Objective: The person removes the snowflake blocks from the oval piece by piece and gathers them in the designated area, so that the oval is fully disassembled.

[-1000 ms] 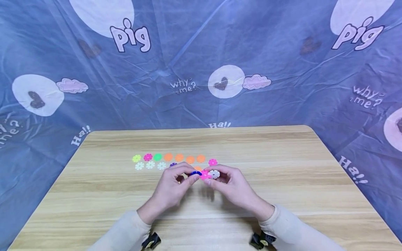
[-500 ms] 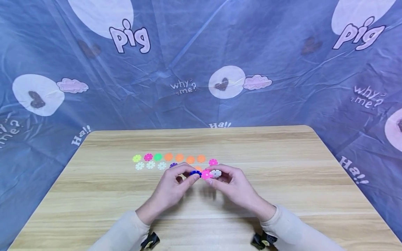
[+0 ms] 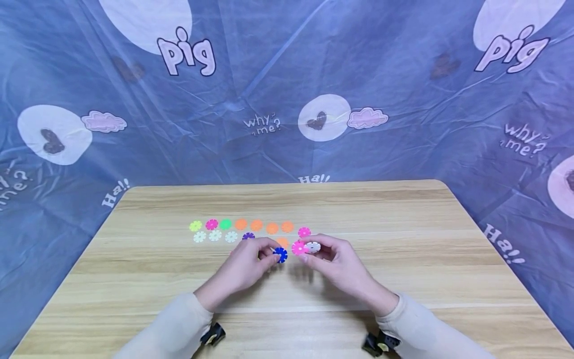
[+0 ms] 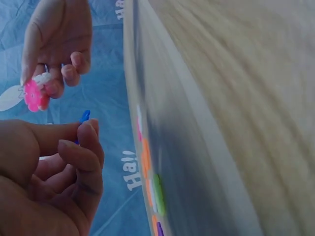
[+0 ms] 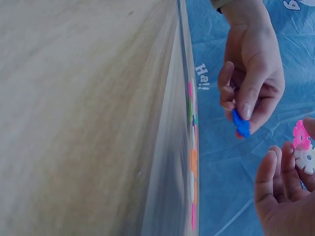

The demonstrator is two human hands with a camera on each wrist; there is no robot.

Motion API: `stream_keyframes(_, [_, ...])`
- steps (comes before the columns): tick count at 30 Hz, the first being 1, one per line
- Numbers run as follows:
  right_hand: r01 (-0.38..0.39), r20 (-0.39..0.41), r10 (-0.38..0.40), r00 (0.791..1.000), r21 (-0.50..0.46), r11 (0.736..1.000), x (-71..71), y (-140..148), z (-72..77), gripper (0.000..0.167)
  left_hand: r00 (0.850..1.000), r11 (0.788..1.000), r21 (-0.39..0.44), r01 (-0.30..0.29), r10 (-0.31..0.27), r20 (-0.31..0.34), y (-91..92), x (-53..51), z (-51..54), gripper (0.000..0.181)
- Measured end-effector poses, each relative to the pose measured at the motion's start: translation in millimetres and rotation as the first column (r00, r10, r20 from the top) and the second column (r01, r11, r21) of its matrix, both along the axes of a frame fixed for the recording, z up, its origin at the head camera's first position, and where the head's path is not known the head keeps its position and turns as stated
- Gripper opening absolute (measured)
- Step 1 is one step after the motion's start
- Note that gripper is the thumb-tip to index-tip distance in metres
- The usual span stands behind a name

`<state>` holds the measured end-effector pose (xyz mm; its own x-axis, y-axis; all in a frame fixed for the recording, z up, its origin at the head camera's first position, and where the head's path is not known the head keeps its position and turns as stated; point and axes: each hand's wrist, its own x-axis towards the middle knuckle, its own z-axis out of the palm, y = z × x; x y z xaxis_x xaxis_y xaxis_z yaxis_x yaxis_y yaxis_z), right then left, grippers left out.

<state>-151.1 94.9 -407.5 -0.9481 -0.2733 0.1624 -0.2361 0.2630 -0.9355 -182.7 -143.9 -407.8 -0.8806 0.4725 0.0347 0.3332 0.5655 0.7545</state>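
Between the thumb and forefinger of my left hand (image 3: 244,262) is a blue snowflake disc (image 3: 281,255), a notched flat plastic piece. It faces the head camera. My right hand (image 3: 341,262) pinches a pink snowflake disc (image 3: 299,248) joined to a white snowflake disc (image 3: 314,247). A small gap separates the blue disc from the pink one, and both hands are raised above the table. In the right wrist view the white disc (image 5: 306,160) sits against the pink disc (image 5: 301,132). Fingertips cover part of the blue disc (image 4: 84,116) in the left wrist view.
Behind the hands, loose discs lie in rows on the wooden table (image 3: 134,279): a yellow disc (image 3: 195,226), a green disc (image 3: 225,224), several orange and white ones, a purple disc (image 3: 248,237) and a pink disc (image 3: 304,232). A printed blue cloth (image 3: 269,75) hangs behind.
The blue disc, earlier nearly edge-on and close against the pink disc, now stands apart and turned face-on. My right hand has shifted slightly right with the joined pair.
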Motion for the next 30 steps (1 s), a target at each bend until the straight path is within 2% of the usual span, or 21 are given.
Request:
stream_keyframes(9, [-0.006, 0.0, 0.006, 1.0, -0.003, 1.0, -0.2, 1.6, 0.4, 0.028, 0.993, 1.0, -0.011, -0.015, 0.016, 0.117, 3.9, -10.6, -3.5, 0.019])
stream_keyframes(16, [-0.037, 0.015, 0.037, 0.999, -0.029, 0.999, -0.4, 1.7, -0.9, 0.03, 0.977, 0.999, -0.025, -0.02, 0.025, 0.212, 5.2, -14.5, -5.7, 0.015])
stream_keyframes(30, [-0.043, 0.014, 0.044, 0.999, -0.029, 0.999, 0.6, 1.8, -2.6, 0.03, 0.966, 0.999, -0.047, 0.0, 0.012, 0.259, 10.3, -18.3, -7.9, 0.005])
